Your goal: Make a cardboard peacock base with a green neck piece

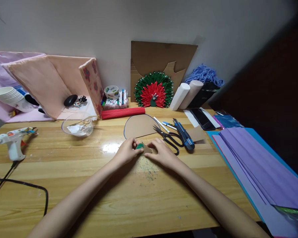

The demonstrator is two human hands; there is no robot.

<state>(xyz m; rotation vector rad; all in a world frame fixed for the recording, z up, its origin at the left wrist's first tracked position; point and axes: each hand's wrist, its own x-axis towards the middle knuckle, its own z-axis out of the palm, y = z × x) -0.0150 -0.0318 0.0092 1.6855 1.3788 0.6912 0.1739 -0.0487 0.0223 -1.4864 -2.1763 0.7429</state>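
Forearms lay on wood surface (114, 198). L hand (126, 152) & R hand (162, 153) met mid-surface: L fingers pinched green piece (139, 146), R fingers pinched card scrap (147, 149), both low on surface. Step, my read: pressing green onto card; needs even pressure, edges aligned. Just beyond: scissors (169, 138), cutter (185, 134), half-round card (139, 126). Far L: glue gun (12, 140), bowl (77, 125). At wall (164, 19): peacock fan (154, 90).

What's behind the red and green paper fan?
A brown cardboard sheet leaning on the wall, with a cut cardboard scrap before it. The fan covers their lower middle parts.
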